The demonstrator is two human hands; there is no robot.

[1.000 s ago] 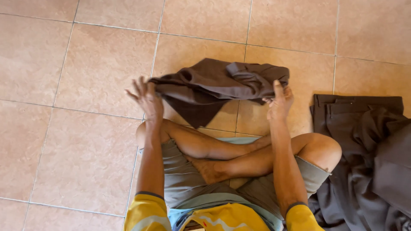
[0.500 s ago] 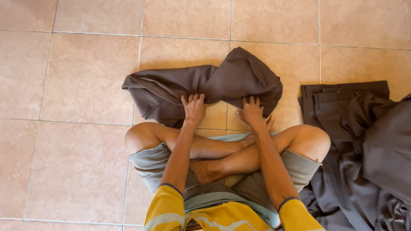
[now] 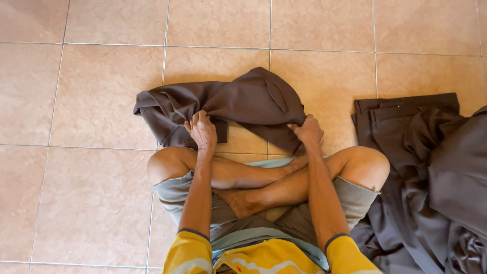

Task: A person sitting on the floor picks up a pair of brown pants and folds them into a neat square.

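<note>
1. The left hand (image 3: 203,131), arm stretched forward, is closed on a fold of the brown garment (image 3: 238,104).
2. The right hand (image 3: 308,132) seemingly pinches the garment's near edge.
3. The garment lies crumpled on the tiled floor (image 3: 101,91), before the crossed legs (image 3: 264,175); a pile of dark clothes (image 3: 431,172) sits right.

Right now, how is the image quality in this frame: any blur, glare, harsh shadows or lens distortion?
Head view: sharp, with no motion blur on the left hand or right hand; soft, even light, no glare on the tiled floor; only a faint shadow edges the brown garment; grout lines bow slightly, so mild wide-angle distortion; the dark clothes pile is cropped at the right edge.
</note>
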